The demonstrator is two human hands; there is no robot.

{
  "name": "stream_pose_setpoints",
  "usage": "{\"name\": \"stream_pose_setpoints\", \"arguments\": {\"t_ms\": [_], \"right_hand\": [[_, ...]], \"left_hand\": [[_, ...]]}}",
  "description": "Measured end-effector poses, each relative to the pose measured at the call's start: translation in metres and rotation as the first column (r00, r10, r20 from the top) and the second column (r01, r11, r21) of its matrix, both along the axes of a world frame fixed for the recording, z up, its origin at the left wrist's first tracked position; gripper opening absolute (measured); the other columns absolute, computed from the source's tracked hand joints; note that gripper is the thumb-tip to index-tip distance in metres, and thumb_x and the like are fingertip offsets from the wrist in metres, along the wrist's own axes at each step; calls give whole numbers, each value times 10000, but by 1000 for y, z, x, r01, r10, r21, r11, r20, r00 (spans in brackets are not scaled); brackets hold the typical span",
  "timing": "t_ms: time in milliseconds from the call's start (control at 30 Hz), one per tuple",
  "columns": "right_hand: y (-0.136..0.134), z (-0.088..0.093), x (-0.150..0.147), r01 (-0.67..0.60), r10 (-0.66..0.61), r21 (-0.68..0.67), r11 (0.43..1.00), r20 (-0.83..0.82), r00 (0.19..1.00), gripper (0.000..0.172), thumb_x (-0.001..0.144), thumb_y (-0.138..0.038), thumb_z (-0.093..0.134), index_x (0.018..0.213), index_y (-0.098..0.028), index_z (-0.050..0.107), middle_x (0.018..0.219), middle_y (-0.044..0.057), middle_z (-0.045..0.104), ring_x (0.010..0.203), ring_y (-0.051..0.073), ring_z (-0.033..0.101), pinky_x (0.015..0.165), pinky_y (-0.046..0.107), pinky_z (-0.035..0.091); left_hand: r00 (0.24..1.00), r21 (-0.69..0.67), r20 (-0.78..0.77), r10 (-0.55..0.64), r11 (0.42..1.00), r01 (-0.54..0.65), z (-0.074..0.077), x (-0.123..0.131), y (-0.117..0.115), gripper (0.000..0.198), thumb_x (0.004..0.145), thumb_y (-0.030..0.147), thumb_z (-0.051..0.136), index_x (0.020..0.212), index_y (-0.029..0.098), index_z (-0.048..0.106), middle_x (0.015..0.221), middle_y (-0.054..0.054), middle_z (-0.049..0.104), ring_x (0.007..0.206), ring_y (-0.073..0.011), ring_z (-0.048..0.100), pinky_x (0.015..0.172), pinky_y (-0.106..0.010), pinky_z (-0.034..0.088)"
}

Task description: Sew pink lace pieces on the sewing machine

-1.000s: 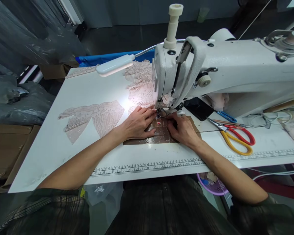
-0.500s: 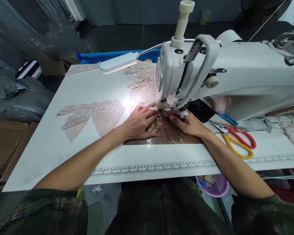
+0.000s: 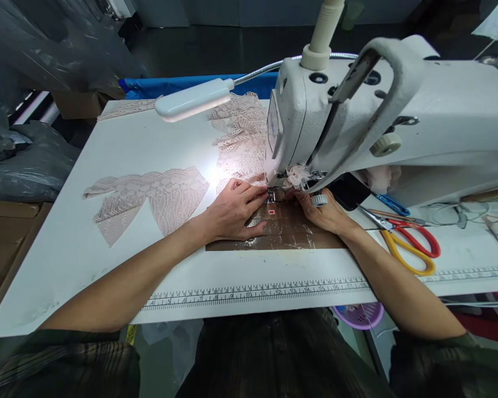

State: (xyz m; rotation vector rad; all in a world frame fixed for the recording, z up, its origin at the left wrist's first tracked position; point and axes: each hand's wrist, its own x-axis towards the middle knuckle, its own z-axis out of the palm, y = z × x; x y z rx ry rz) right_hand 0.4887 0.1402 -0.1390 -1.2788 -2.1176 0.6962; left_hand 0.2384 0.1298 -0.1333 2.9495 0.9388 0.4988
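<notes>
My left hand (image 3: pixel 237 213) lies palm down left of the presser foot (image 3: pixel 271 194), fingers stretched toward it and thumb apart. Its fingertips rest at the edge of the pale pink lace (image 3: pixel 241 152) bunched behind it. On the other side of the foot, my right hand (image 3: pixel 324 213) has its fingers bent and drawn together. A knob and the machine head partly cover those fingertips, so what they pinch is hidden. Both hands are over the brown plate (image 3: pixel 290 235) of the white sewing machine (image 3: pixel 296 116).
A cut lace piece (image 3: pixel 170 193) lies flat on the white table (image 3: pixel 182 279). The lamp (image 3: pixel 193 99) shines from the left. Right of my right hand are a black phone (image 3: pixel 351 190), yellow-handled scissors (image 3: pixel 406 251), red-handled scissors (image 3: pixel 419 235) and a blue-handled tool (image 3: pixel 392 204).
The view has shifted, and the machine head looks larger. My right thumb has drawn in toward the fingers and now sits more behind the knob. My left hand stays beside the presser foot.
</notes>
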Motion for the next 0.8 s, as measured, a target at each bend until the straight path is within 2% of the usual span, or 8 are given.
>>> {"name": "stream_pose_setpoints", "arguments": {"t_ms": [200,400,667,800], "right_hand": [[1,0,-4,64,-64,-16,998,34,997,455,992,-465,381,822,-187,699,832,95,703,791,236,642,738,347,490],[1,-3,-3,77,-76,-16,997,39,996,489,997,-500,364,801,-184,683,781,97,685,802,246,643,727,354,489],[-6,0,-3,68,-67,-12,998,18,998,498,1004,-518,345,850,-197,694,859,91,700,796,233,645,699,338,486],[-16,1,-6,51,-50,-9,999,75,996,463,996,-507,372,920,-186,697,900,103,693,813,240,641,712,345,480]], "left_hand": [[1000,4,15,2,1000,-2,-2,0,0,499,893,413,526,1282,108,594,1274,-185,610,1069,-326,588,904,-498,440],[1000,-5,15,6,1000,-6,0,0,-1,508,866,393,561,1294,121,591,1257,-179,618,1054,-320,583,909,-509,443],[1000,-21,14,15,1000,-15,-1,0,0,499,885,426,534,1269,115,603,1233,-169,634,1039,-314,578,898,-505,438],[1000,-14,-2,24,1000,-24,-1,0,0,497,901,441,515,1254,106,611,1183,-167,648,1024,-308,575,890,-492,433]]}}
